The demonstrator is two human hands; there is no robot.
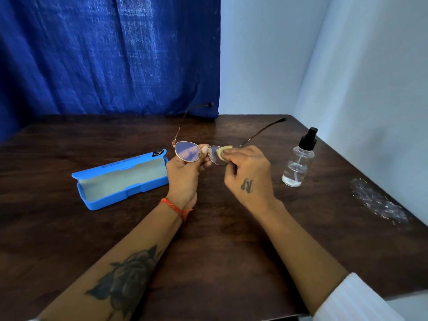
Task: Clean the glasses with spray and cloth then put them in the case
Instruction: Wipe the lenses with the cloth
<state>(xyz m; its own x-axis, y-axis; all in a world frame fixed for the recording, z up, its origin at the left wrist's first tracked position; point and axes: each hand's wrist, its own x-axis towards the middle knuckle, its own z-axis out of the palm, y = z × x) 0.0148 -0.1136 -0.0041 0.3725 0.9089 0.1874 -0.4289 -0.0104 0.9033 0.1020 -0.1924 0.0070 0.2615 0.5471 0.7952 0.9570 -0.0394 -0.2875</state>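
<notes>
- Glasses [187,151]: held up over the bench [231,251], temples unfolded and pointing away from the person; the lens-to-lens axis runs left to right.
- Left hand [183,174]: closed around the frame near the bridge, thumb tip at the inner rim of the left lens, that lens uncovered.
- Right hand [249,172]: fingers pressed together, pinching a small tan cloth [223,152] folded over the right lens, so it sits on both faces of the glass.
- Case [120,179]: blue, open, lying on the bench just left of the left hand; its long axis runs roughly parallel to the frame, slanting away to the right. The left hand is the nearer one to it.
- Spray bottle [298,161]: upright, to the right of the right hand, apart from it.
- Judgement: wiping is in progress; the temples will need folding before the glasses go left into the case.
</notes>
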